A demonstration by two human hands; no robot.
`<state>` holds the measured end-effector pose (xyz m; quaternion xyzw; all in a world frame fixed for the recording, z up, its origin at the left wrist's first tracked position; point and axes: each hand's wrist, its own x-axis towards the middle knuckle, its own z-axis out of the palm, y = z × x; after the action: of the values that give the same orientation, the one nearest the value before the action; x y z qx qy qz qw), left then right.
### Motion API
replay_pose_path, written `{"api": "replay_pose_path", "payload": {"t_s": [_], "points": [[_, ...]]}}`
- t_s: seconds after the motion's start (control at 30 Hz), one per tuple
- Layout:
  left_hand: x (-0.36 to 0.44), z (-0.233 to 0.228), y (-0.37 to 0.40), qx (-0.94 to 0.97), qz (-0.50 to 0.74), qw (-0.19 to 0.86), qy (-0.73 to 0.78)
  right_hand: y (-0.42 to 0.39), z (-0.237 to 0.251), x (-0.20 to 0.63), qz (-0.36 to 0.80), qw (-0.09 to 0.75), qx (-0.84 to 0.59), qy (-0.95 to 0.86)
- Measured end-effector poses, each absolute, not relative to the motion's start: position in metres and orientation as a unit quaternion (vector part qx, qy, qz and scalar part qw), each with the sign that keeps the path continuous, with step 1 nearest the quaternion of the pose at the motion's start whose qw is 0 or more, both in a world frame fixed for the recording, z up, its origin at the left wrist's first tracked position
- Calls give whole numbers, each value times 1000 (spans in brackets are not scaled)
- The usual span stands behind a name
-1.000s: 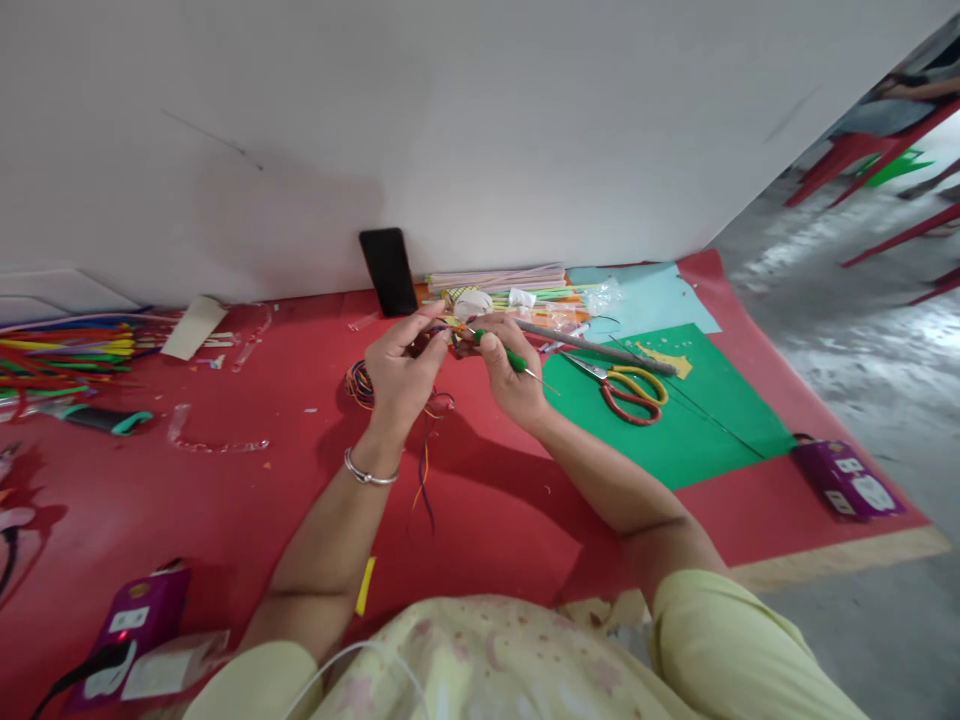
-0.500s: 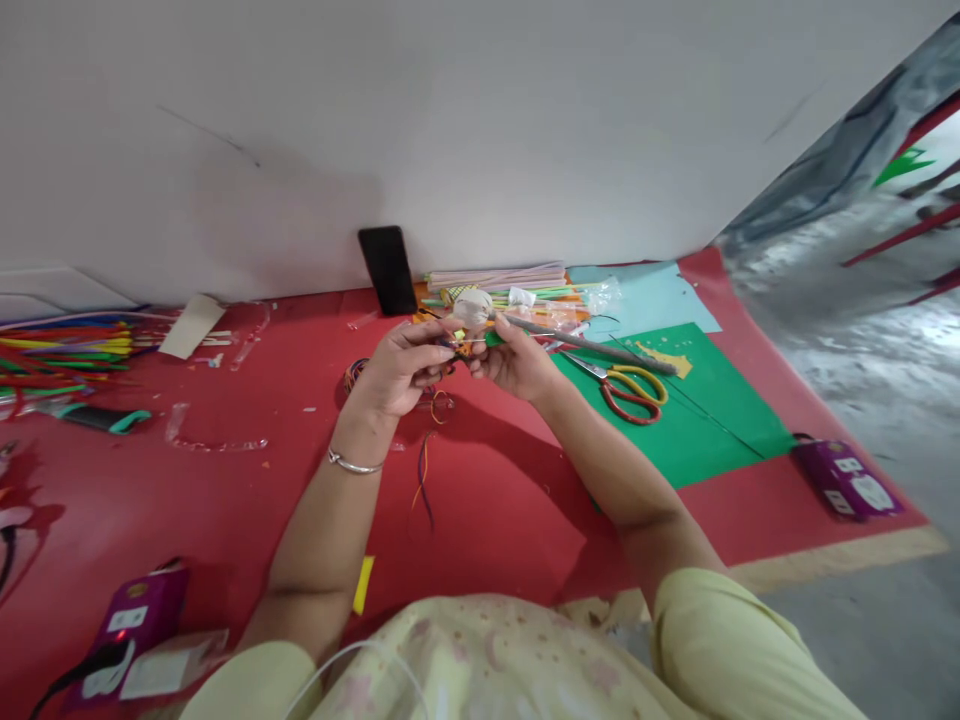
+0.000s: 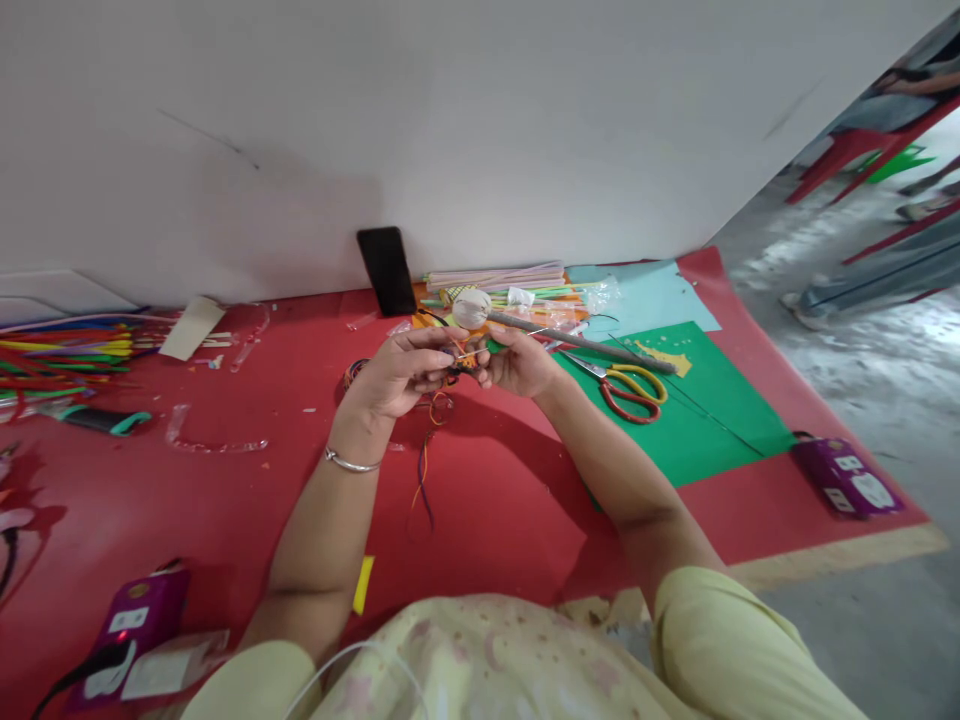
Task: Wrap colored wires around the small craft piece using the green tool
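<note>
My left hand [image 3: 405, 372] is closed, its thumb and fingers pinching a small orange and dark piece [image 3: 466, 366] over the red table. Orange and purple threads [image 3: 425, 465] dangle below it onto the surface. Opposite, my right hand [image 3: 523, 362] is closed around a small green piece [image 3: 493, 346]. A thin pale shaft [image 3: 472, 352] runs from the green piece towards my left fingertips; its exact kind is unclear. Just beyond the hands lies a stick with a rounded, whitish wrapped head [image 3: 472, 308]. The fingers partly hide both held pieces.
Scissors [image 3: 632, 392] and a yellow scrap lie on a green sheet [image 3: 720, 430] to the right. A dark phone [image 3: 387, 270] leans against the wall. Coloured pipe cleaners [image 3: 67, 350] and a black-and-teal handled tool [image 3: 105, 418] lie left. Purple boxes [image 3: 847, 478] sit near the edges.
My hands have shifted slightly, and the thin shaft now lies across between them. A yellow bit seen at my left fingertips is out of sight. People's legs have appeared at the far right.
</note>
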<state>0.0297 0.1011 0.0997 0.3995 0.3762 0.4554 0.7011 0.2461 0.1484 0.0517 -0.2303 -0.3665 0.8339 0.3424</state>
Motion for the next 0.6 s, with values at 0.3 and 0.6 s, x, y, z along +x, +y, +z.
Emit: {"api": "replay_pose_path", "payload": {"t_s": [0.3, 0.6], "points": [[28, 102, 102, 415, 447, 693, 385, 150, 58, 260, 757, 360, -194, -510], [30, 100, 103, 473, 498, 588, 426, 128, 86, 266, 576, 420, -269, -648]]}}
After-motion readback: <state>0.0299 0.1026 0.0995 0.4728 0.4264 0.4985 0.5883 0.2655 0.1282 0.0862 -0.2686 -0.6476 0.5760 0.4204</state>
